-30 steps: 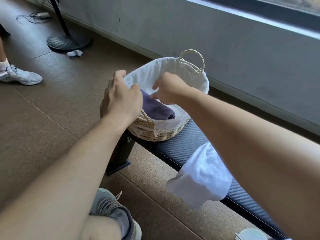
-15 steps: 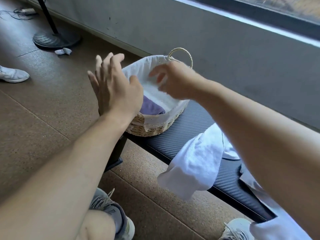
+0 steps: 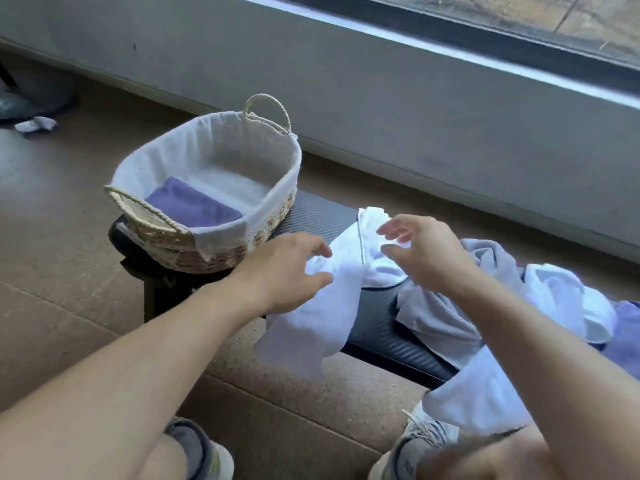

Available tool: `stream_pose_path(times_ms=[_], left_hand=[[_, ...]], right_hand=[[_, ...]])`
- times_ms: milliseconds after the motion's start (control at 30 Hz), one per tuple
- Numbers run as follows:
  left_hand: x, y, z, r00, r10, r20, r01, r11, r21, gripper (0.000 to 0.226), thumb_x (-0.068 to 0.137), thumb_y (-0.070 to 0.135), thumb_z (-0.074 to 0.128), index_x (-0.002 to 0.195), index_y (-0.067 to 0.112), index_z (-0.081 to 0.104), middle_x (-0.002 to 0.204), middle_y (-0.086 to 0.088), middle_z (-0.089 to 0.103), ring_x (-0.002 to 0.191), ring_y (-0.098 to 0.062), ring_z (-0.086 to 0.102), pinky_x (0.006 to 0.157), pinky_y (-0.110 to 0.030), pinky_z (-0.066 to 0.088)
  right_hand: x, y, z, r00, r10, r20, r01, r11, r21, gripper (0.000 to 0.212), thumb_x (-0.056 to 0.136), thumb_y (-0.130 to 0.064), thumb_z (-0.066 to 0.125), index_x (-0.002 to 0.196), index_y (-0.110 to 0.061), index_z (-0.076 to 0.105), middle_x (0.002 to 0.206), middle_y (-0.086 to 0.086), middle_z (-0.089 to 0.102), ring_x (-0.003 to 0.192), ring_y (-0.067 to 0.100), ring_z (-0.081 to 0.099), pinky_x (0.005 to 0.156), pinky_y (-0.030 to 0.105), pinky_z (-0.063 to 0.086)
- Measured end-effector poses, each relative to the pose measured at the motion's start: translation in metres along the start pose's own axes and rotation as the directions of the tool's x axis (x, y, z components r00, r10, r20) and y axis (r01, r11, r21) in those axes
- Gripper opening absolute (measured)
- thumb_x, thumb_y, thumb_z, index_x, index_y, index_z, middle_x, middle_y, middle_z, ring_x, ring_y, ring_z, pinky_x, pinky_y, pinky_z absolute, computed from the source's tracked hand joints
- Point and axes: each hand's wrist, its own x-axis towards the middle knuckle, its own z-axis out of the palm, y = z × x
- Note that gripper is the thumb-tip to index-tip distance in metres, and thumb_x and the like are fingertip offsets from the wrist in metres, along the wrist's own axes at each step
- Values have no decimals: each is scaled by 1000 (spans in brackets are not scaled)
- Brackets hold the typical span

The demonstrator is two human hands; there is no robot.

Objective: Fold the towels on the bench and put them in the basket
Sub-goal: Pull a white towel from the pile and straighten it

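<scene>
Both hands, left and right, hover with released grip over a white towel draped off the table; pinching two corners should spread it flat.

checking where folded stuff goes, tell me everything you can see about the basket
The basket is oval, woven from pale straw-like fibre, with a twisted rope handle at each end. A white cloth liner covers the inside and folds over the rim. It sits upright on the end of the dark bench. One folded purple towel lies flat inside at the near end; the rest is empty. Neither hand touches it.
</scene>
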Motion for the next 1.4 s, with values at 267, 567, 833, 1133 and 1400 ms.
stream_pose_path(times_ms=[267,567,833,1133,1400], left_hand=[[3,14,27,994,-29,107,14,990,139,52,86,59,64,131,34,56,128,8,57,125,-17,44,102,-37,41],[9,44,46,987,-132,-97,142,983,112,59,74,76,66,113,32,53,112,10,61,112,-19,56,89,-39,44],[13,43,43,958,-87,-274,94,996,10,24,88,32,60,104,24,44,104,0,58,102,-34,59,73,-39,39],[12,42,13,670,283,-686,-294,950,105,16,75,12,60,85,18,71,85,5,65,79,-23,62,57,-38,50],[16,15,-11,716,22,-697,-34,999,-4,38,71,-1,46,85,20,74,87,4,74,85,-33,65,63,-37,48]], right_hand=[[3,27,28,978,-153,142,171,978,-117,44,90,-22,68,130,-38,60,123,-11,63,111,9,59,92,39,53],[17,21,29,967,-236,100,256,907,-334,16,93,-36,63,108,-31,65,117,-5,59,113,18,50,85,40,47],[4,-2,2,886,-411,-215,421,907,5,15,87,-39,56,80,-27,49,98,-7,58,99,14,46,83,26,40],[-17,-7,-26,933,-267,-243,322,921,221,57,88,-40,75,59,-21,30,54,-8,28,55,10,25,49,29,22],[-29,17,-71,968,-243,-66,237,968,-82,41,74,-29,85,65,-15,49,54,-4,46,50,11,38,47,23,30]])
